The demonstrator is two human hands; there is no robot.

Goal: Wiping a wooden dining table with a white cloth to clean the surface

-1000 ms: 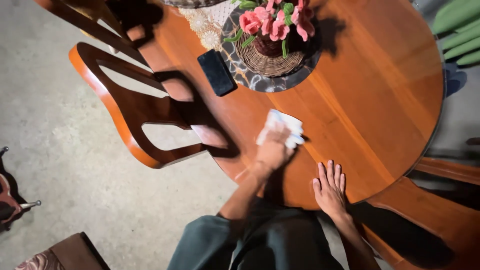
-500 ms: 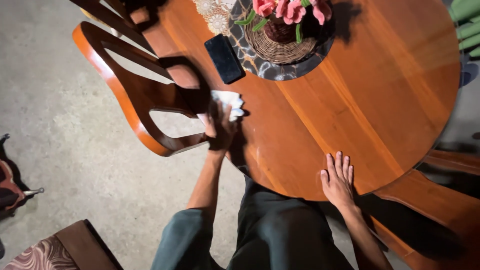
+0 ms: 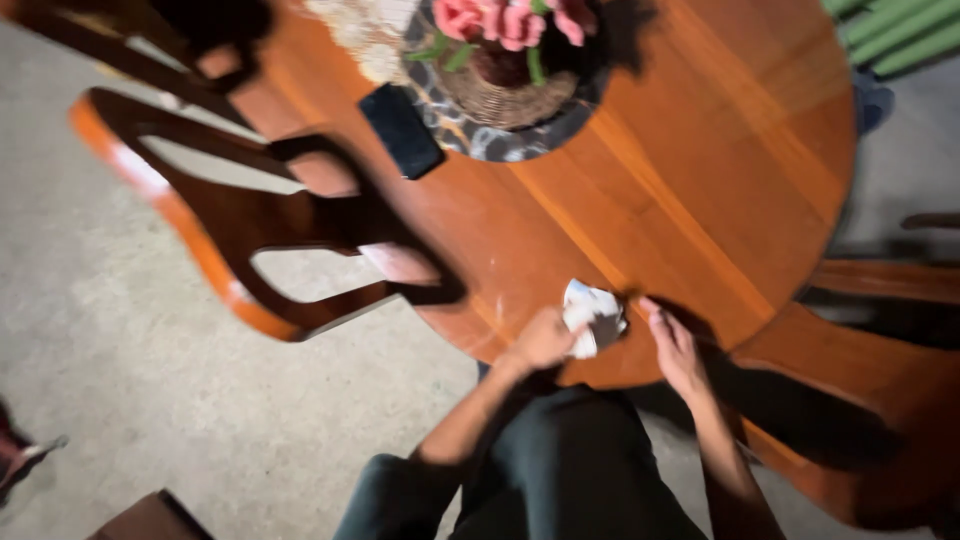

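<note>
The white cloth has been swept back from the table's left edge to its near edge; it is clamped in the left hand — the right hand, fingers loosely apart, lies just right of it, touching the wood.

The left hand is no longer up at the table's left edge beside the chair back, where it pressed the white cloth half a second ago; it now sits at the near edge of the round wooden table, with the cloth bunched in its fingers rather than spread flat. The right hand, which lay flat with fingers splayed on the near edge, is now lifted and turned, its fingertips close beside the cloth. The two hands, well apart before, are now near each other at the near edge.
</note>
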